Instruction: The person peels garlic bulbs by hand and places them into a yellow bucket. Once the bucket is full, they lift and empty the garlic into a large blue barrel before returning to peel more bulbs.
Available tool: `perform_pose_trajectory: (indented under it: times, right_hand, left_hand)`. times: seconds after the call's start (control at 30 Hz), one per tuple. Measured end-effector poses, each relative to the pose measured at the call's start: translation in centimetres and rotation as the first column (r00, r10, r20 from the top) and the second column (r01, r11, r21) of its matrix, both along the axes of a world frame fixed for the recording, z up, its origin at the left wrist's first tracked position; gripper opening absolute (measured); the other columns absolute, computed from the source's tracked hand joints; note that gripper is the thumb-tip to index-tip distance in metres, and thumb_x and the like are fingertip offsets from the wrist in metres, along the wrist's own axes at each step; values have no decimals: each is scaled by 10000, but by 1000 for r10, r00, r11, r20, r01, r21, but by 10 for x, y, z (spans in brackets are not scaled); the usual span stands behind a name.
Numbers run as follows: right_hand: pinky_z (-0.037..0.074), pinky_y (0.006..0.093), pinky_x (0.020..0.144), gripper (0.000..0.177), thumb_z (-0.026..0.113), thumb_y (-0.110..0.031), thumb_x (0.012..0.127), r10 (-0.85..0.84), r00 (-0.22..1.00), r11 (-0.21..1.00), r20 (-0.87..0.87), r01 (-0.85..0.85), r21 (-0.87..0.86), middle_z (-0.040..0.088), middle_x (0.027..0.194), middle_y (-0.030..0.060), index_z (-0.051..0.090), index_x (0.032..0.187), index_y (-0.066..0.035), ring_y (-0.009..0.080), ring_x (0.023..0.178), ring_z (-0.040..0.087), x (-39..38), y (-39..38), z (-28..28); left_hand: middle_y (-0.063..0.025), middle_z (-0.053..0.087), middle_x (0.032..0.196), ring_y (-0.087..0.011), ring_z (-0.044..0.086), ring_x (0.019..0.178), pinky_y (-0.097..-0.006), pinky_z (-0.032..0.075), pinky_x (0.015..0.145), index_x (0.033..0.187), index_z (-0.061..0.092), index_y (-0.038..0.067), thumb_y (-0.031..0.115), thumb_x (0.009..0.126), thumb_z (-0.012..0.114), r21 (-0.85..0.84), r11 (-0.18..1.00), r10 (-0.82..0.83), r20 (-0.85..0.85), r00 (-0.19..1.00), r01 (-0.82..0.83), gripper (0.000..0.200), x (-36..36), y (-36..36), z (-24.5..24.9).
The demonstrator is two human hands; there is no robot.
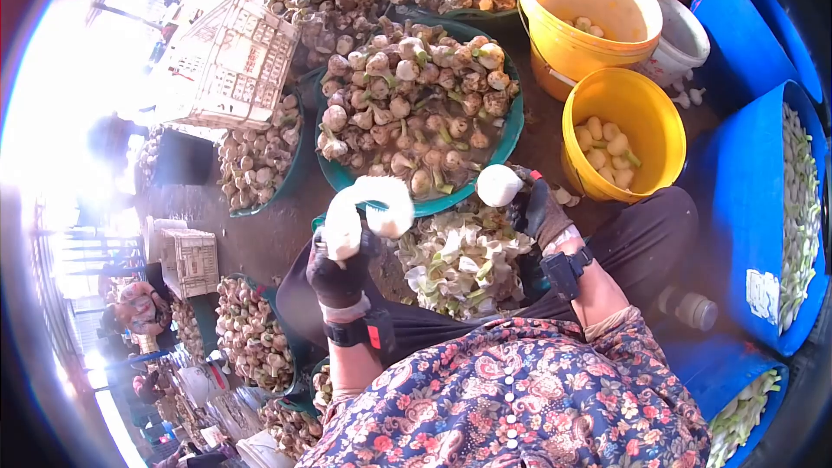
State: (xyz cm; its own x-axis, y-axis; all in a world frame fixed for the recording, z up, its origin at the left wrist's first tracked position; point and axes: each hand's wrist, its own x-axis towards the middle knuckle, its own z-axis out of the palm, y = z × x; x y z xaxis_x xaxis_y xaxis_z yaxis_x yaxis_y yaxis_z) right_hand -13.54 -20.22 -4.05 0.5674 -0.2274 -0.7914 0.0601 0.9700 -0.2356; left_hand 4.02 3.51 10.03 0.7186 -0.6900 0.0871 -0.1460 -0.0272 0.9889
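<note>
My left hand (pixel 336 276), in a dark glove, is closed on a curled white piece (pixel 345 218) that arches over to the right; I cannot tell whether it is garlic skin. In my gloved right hand (pixel 544 212) is a smooth, white peeled garlic bulb (pixel 499 185), pinched at its right side. Below and between the hands lies a heap of pale garlic skins (pixel 464 264). Just beyond them stands a green tub (pixel 517 134) of unpeeled, muddy garlic bulbs (pixel 399 108) in brownish water.
A yellow bucket (pixel 667 156) with peeled bulbs stands right of my right hand, a larger yellow bucket (pixel 537 30) behind it. Blue containers (pixel 737 199) with green-white stalks line the right side. White crates (pixel 234 65) and more garlic tubs are at left, where people work farther back.
</note>
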Motion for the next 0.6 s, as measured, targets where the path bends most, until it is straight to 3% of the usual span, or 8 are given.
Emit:
perform_pose_trajectory:
  times: [0.03,0.07,0.13,0.2,0.33,0.37,0.53,0.6]
  right_hand:
    - [330,232,348,394,524,-498,819,5,1000,996,-17,-7,-85,483,516,-9,610,877,-119,109,370,411,-1,-1,7]
    - [344,230,359,374,540,-482,817,10,999,985,-33,-15,-169,485,518,-4,604,882,-119,113,377,419,-3,-3,14]
    - [374,228,377,318,559,-443,823,-36,999,968,15,39,-247,525,593,4,587,922,-143,120,420,456,-6,-12,32]
    - [403,226,390,261,565,-399,841,-124,983,963,134,152,-221,602,737,13,565,994,-189,127,491,512,-11,-27,49]
    - [428,237,448,331,548,-423,861,-228,896,917,380,329,-226,593,793,43,551,1025,-136,143,560,526,-31,-60,67]
    - [381,241,423,226,579,-374,853,-293,911,919,291,352,-177,524,587,10,574,851,-148,137,523,511,-32,-67,79]
    - [484,310,591,532,510,-535,852,-490,758,851,429,524,47,598,676,70,608,960,-24,195,610,562,-27,-113,132]
    - [496,326,644,642,415,-608,862,-362,706,840,609,530,-114,611,735,86,585,1062,-22,204,665,585,-19,-113,168]
  left_hand:
    - [-109,651,933,-229,637,847,-350,508,774,960,603,-30,125,802,633,-295,954,-119,-527,841,-49,223,-6,-9,20]
    - [-64,663,867,-193,641,804,-309,509,733,970,606,-33,187,778,669,66,971,-165,-517,840,231,299,1,-9,27]
    - [-119,668,850,-242,647,819,-335,503,719,968,614,-23,289,769,680,616,472,-668,-217,712,630,376,11,-34,13]
    - [-185,657,871,-333,632,834,-376,492,742,974,619,-9,385,756,674,958,183,-782,6,623,221,454,11,-48,-29]
    - [-157,617,991,-343,601,907,-406,476,801,1087,585,60,416,727,668,820,560,-530,249,811,114,513,29,-95,-102]
    - [-152,593,1063,-339,591,940,-408,471,820,1133,566,82,417,718,671,797,602,-516,345,784,47,543,30,-111,-115]
    - [-170,497,1238,-344,515,1091,-408,435,895,1237,502,127,443,692,659,902,430,-683,303,665,31,650,39,-183,-169]
    - [-173,485,1262,-357,504,1107,-426,430,895,1238,501,123,497,702,623,920,390,-745,330,579,-23,665,44,-196,-206]
